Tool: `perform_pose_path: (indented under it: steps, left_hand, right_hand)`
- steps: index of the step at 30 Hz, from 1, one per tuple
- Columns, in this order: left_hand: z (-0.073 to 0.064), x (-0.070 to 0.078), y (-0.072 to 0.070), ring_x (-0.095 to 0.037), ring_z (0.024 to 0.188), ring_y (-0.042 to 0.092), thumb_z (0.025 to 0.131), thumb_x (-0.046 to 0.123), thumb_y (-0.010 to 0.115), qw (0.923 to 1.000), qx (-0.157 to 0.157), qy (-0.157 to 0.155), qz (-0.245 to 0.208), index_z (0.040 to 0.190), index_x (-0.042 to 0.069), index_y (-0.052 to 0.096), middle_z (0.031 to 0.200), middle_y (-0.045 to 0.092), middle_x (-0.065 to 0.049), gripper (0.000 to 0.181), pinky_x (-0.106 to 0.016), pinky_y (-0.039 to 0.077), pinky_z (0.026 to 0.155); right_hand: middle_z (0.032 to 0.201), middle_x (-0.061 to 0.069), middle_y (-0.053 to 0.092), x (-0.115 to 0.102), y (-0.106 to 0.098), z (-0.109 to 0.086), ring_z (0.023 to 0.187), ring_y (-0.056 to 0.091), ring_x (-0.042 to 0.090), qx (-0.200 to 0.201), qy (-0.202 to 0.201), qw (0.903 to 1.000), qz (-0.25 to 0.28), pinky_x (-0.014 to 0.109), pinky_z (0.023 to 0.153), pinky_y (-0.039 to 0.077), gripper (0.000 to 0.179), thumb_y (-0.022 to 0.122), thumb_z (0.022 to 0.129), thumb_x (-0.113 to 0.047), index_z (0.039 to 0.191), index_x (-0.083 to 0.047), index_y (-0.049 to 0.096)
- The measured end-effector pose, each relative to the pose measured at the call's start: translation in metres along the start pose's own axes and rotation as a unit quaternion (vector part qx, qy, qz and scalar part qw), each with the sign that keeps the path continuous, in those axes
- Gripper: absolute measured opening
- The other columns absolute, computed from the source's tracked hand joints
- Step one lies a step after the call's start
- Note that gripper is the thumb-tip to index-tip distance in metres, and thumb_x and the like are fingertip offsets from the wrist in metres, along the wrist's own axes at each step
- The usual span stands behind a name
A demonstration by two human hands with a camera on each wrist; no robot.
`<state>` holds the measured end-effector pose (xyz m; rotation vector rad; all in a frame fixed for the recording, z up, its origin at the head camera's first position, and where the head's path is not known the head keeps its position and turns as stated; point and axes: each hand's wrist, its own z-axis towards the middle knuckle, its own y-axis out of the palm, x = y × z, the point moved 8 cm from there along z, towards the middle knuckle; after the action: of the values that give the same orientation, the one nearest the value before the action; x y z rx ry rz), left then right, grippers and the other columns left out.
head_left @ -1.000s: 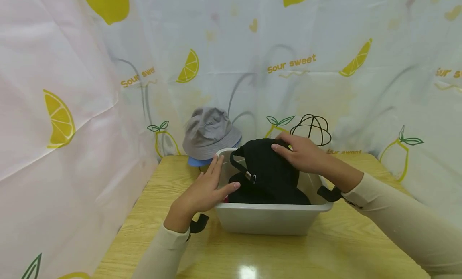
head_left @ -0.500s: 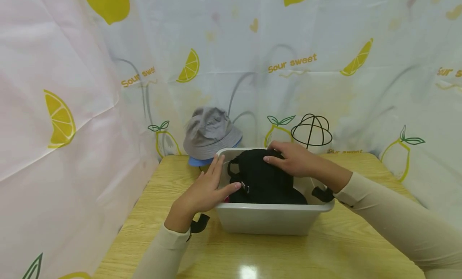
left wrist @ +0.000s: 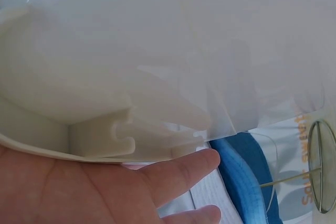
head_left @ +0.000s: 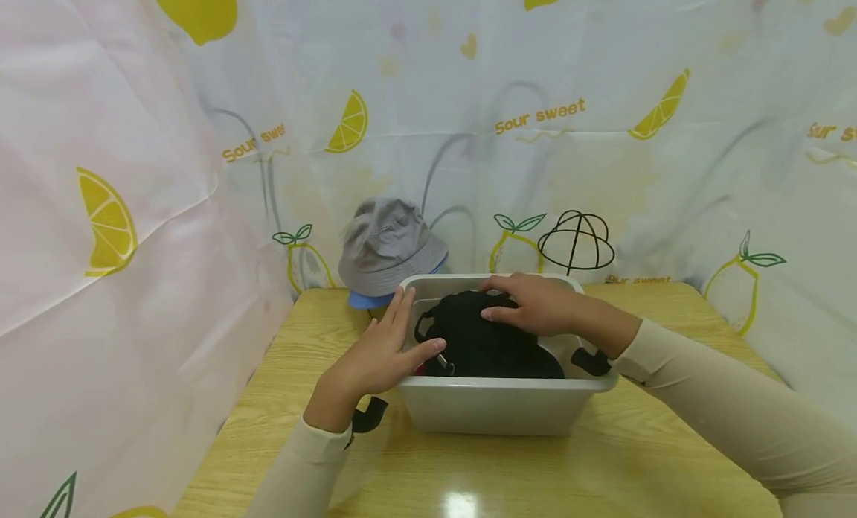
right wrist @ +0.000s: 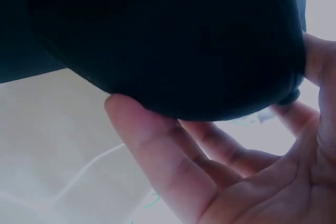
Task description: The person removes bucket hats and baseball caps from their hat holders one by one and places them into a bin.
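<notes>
A black cap (head_left: 489,339) with a metal strap buckle lies low inside a light grey plastic bin (head_left: 495,408). My right hand (head_left: 549,306) holds the cap's crown, thumb on one side and fingers on the other; the right wrist view shows the fingers around the edge of the dark cap (right wrist: 173,40). At the bin's left rim rests my left hand (head_left: 371,360), its fingers straight along the outside and thumb across the corner. A sliver of red shows beneath the cap at the left; the rest of it is hidden.
Behind the bin's left corner, a grey bucket hat (head_left: 388,242) with a blue underside (head_left: 364,302) sits on a stand. A black wire hat stand (head_left: 576,244) rises behind the bin on the right. Lemon-print cloth walls (head_left: 428,71) border the wooden table (head_left: 335,466).
My right hand has lowered the black cap deeper into the bin and slightly to the left; its strap has sunk below the rim. The left hand has stayed at the rim.
</notes>
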<state>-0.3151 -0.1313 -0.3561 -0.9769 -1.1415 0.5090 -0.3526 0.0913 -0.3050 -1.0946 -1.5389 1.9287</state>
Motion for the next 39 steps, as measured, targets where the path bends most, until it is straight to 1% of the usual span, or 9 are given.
perform_pose_path:
  steps: [4, 7, 12, 15, 19, 23, 28, 33, 39]
  left_hand:
    - [0.0, 0.0, 0.0, -0.038, 0.158, 0.02, 0.091, 0.086, 0.041, 1.0, -0.001, 0.0, 0.003, 0.168, 0.024, -0.003, 0.176, -0.007, -0.005, 0.108, -0.066, 0.011, 0.126]
    - [0.0, 0.001, 0.0, -0.032, 0.159, 0.018, 0.091, 0.086, 0.041, 1.0, -0.003, 0.001, 0.003, 0.168, 0.024, -0.004, 0.176, -0.007, -0.004, 0.108, -0.066, 0.011, 0.126]
    - [0.0, 0.001, 0.001, -0.027, 0.159, 0.021, 0.091, 0.086, 0.041, 1.0, -0.004, 0.003, 0.0, 0.168, 0.024, -0.004, 0.176, -0.007, -0.006, 0.109, -0.066, 0.01, 0.126]
    - [0.0, 0.001, 0.001, -0.026, 0.157, 0.025, 0.091, 0.087, 0.04, 1.0, -0.005, 0.002, 0.001, 0.168, 0.024, -0.004, 0.175, -0.007, -0.007, 0.109, -0.065, 0.009, 0.126]
    - [0.0, 0.001, 0.001, -0.025, 0.159, 0.019, 0.091, 0.087, 0.039, 1.0, -0.007, 0.001, 0.004, 0.168, 0.024, -0.005, 0.175, -0.008, -0.006, 0.108, -0.065, 0.009, 0.126]
    - [-0.001, 0.002, 0.0, -0.024, 0.16, 0.012, 0.091, 0.086, 0.039, 1.0, -0.006, 0.002, 0.005, 0.167, 0.024, -0.005, 0.175, -0.009, -0.006, 0.108, -0.065, 0.009, 0.126]
    - [0.0, 0.001, 0.001, -0.021, 0.161, 0.008, 0.092, 0.086, 0.039, 1.0, -0.006, 0.005, 0.006, 0.167, 0.024, -0.005, 0.175, -0.009, -0.005, 0.107, -0.066, 0.01, 0.126]
    - [0.0, 0.001, 0.001, -0.022, 0.161, 0.01, 0.091, 0.087, 0.039, 1.0, -0.006, 0.004, 0.006, 0.167, 0.024, -0.005, 0.175, -0.009, -0.004, 0.108, -0.066, 0.01, 0.126]
    - [-0.001, 0.002, 0.0, -0.024, 0.161, 0.011, 0.092, 0.085, 0.04, 0.9999, -0.005, 0.009, -0.001, 0.167, 0.024, -0.006, 0.175, -0.01, -0.005, 0.107, -0.067, 0.01, 0.125]
  right_hand:
    - [0.145, 0.0, 0.061, -0.007, 0.002, -0.001, 0.134, 0.057, 0.026, -0.015, -0.037, 0.9992, 0.005, 0.052, 0.108, 0.048, 0.053, 0.063, 0.102, -0.05, 0.149, -0.027, 0.055]
    - [0.153, -0.004, 0.055, -0.012, 0.005, -0.002, 0.141, 0.052, 0.024, -0.042, -0.071, 0.9966, 0.006, 0.052, 0.112, 0.045, 0.057, 0.064, 0.101, -0.049, 0.154, -0.033, 0.049]
    - [0.157, -0.006, 0.05, -0.019, 0.01, -0.003, 0.144, 0.047, 0.019, -0.088, -0.13, 0.9876, 0.01, 0.049, 0.115, 0.043, 0.067, 0.071, 0.098, -0.043, 0.158, -0.036, 0.042]
    - [0.157, -0.007, 0.049, -0.022, 0.014, -0.004, 0.144, 0.047, 0.019, -0.11, -0.151, 0.9823, 0.018, 0.048, 0.114, 0.044, 0.072, 0.077, 0.095, -0.038, 0.158, -0.034, 0.043]
    - [0.159, -0.008, 0.047, -0.023, 0.019, -0.001, 0.145, 0.046, 0.019, -0.134, -0.156, 0.9783, 0.026, 0.048, 0.115, 0.043, 0.08, 0.082, 0.091, -0.032, 0.16, -0.033, 0.041]
    - [0.161, -0.009, 0.044, -0.025, 0.026, 0.004, 0.147, 0.044, 0.019, -0.148, -0.161, 0.9757, 0.017, 0.048, 0.118, 0.041, 0.086, 0.085, 0.087, -0.031, 0.16, -0.033, 0.04]
    - [0.16, -0.01, 0.045, -0.026, 0.037, 0.011, 0.146, 0.044, 0.016, -0.161, -0.159, 0.974, 0.011, 0.045, 0.119, 0.04, 0.09, 0.089, 0.083, -0.03, 0.159, -0.035, 0.041]
    - [0.157, -0.012, 0.048, -0.026, 0.047, 0.019, 0.143, 0.047, 0.013, -0.169, -0.145, 0.975, -0.005, 0.043, 0.117, 0.042, 0.092, 0.091, 0.08, -0.032, 0.158, -0.041, 0.041]
    - [0.157, -0.006, 0.05, -0.032, 0.055, 0.022, 0.142, 0.049, 0.018, -0.192, -0.144, 0.9707, -0.012, 0.045, 0.116, 0.042, 0.09, 0.09, 0.082, -0.031, 0.158, -0.036, 0.043]
